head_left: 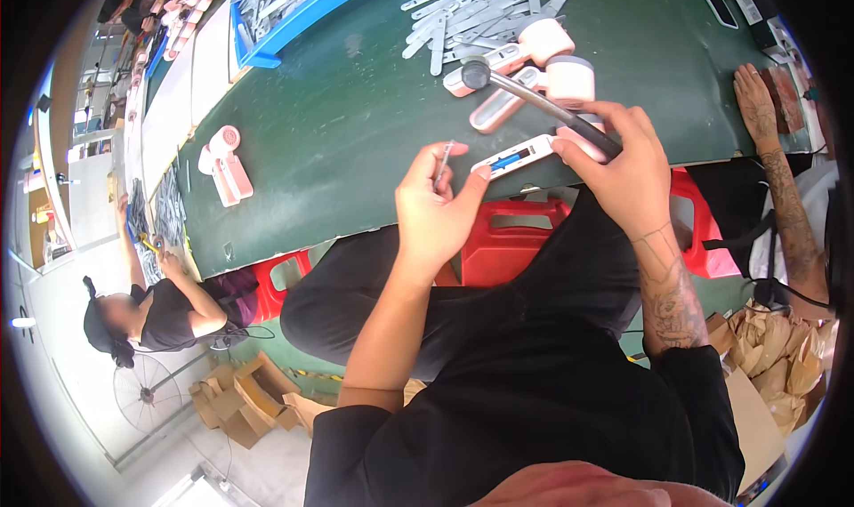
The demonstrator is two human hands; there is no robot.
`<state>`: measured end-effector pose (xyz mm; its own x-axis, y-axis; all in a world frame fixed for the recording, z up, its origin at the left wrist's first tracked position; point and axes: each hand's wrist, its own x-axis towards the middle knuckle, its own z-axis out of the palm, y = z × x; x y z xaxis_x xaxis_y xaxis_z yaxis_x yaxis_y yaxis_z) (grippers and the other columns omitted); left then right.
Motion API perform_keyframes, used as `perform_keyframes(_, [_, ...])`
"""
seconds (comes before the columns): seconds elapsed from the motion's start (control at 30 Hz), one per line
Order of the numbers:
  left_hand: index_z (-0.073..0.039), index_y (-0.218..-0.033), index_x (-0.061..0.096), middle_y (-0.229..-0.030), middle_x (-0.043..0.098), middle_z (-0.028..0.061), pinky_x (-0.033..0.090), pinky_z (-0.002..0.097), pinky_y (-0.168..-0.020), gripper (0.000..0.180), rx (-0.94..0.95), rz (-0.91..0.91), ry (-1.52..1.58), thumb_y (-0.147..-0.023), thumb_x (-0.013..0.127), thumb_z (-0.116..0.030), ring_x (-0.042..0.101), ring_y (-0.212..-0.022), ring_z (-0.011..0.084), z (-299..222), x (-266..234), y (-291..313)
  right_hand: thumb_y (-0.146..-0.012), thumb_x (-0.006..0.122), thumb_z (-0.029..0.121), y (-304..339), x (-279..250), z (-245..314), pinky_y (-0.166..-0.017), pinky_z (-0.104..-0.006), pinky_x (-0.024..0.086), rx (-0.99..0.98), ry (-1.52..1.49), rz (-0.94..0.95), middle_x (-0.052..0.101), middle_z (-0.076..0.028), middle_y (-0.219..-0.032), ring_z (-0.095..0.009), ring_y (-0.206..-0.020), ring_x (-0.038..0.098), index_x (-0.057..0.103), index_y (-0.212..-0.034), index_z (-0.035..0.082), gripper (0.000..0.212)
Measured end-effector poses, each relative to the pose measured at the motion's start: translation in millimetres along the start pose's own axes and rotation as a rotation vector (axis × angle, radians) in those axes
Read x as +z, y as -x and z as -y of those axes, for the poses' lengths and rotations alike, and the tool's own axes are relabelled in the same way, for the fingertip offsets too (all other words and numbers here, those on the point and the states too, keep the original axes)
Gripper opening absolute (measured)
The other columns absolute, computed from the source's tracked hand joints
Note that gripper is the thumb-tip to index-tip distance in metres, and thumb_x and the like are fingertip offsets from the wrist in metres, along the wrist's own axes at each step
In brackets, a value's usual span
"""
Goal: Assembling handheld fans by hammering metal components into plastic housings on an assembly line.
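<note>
In front of me a pink-and-white handheld device (535, 150), shaped like a small fan, is tilted with its handle open, showing a blue part inside. My right hand (630, 173) grips its round-head end. The same hand also holds a hammer-like tool (543, 102) with a metal shaft, a dark grip and a round dark head pointing up and left. My left hand (438, 206) has its thumb at the handle's free end. A slim metal piece (444, 164) is pinched in its curled fingers; its exact kind is unclear.
Pink devices (569, 82) lie just beyond my hands, another pair (227, 167) at left. Grey strips (485, 18) are heaped at the back near a blue tray (311, 16). A co-worker's forearm (774, 151) rests at right; another person (169, 307) sits at left. Red stools (507, 245) stand below the green table (311, 142).
</note>
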<state>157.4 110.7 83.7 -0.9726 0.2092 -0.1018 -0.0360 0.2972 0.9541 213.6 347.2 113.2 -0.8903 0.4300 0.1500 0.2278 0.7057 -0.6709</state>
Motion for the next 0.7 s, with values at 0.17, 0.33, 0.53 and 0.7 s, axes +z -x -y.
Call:
perform_keyframes(0.17, [0.001,-0.111,0.074,-0.081,0.061,-0.0077,0.035,0.0205,-0.057,0.017,-0.016,0.011,0.096,-0.097,0.080,-0.004,0.042,-0.067,0.0002,15,3,2,-0.080,0.093,0.028,13,-3,-2,-0.068,-0.0392,0.059,-0.220,0.078,-0.166,0.067,-0.005,-0.096,-0.027,-0.084,0.072,0.078,-0.121,0.018,0.044])
perform_keyframes(0.33, [0.007,-0.115,0.072,-0.105,0.077,0.0060,0.056,0.0224,-0.083,0.017,-0.246,0.104,0.167,-0.100,0.073,0.002,0.070,-0.094,0.0082,-5,0,-6,-0.086,0.083,0.010,29,1,21,-0.055,-0.0387,0.048,-0.601,0.105,0.107,0.062,-0.003,-0.074,-0.026,-0.060,0.063,0.079,-0.120,0.015,0.035])
perform_keyframes(0.53, [0.009,-0.120,0.073,-0.099,0.078,0.0075,0.055,0.0226,-0.077,0.022,-0.202,0.139,0.358,-0.100,0.073,-0.001,0.069,-0.088,0.0066,8,-2,-5,-0.083,0.080,0.010,29,30,27,-0.051,-0.0397,0.049,-0.595,0.063,0.169,0.059,-0.002,-0.072,-0.025,-0.057,0.063,0.079,-0.122,0.017,0.040])
perform_keyframes(0.7, [0.009,-0.118,0.074,-0.102,0.078,0.0090,0.058,0.0237,-0.081,0.020,-0.200,0.150,0.289,-0.099,0.072,0.002,0.072,-0.090,0.0090,6,-4,-7,-0.076,0.080,0.006,27,33,26,-0.054,-0.0382,0.053,-0.570,0.084,0.198,0.067,-0.002,-0.079,-0.025,-0.062,0.069,0.079,-0.121,0.015,0.046])
